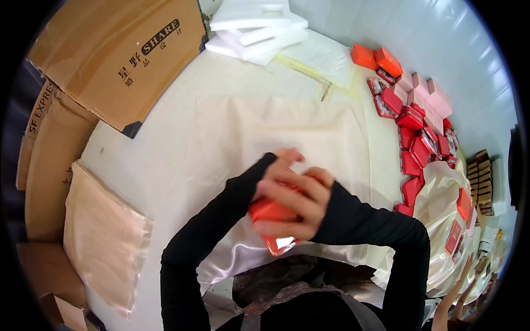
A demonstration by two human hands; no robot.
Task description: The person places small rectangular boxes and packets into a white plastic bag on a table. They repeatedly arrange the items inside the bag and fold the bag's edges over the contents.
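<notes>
A glossy orange-red box (271, 212) is between my hands, tilted above the near part of a cream satin cloth (331, 124). My right hand (304, 202) lies across it, its fingers blurred and covering much of its top. On the far left side of the box, my left hand (280, 165) is partly hidden behind the right one and also seems to grip it. Shiny wrapping catches the light at the box's near corner. The satin is spread over the white table (174, 107), its near edge rumpled in front of my body.
Large printed cartons (120, 53) stand at left, beside folded satin (107, 240). White foam sheets (256, 29) are stacked at the back. Red tins (420, 151), pink boxes (426, 95) and orange boxes (388, 62) line the right. Another person's arms (457, 291) are at lower right.
</notes>
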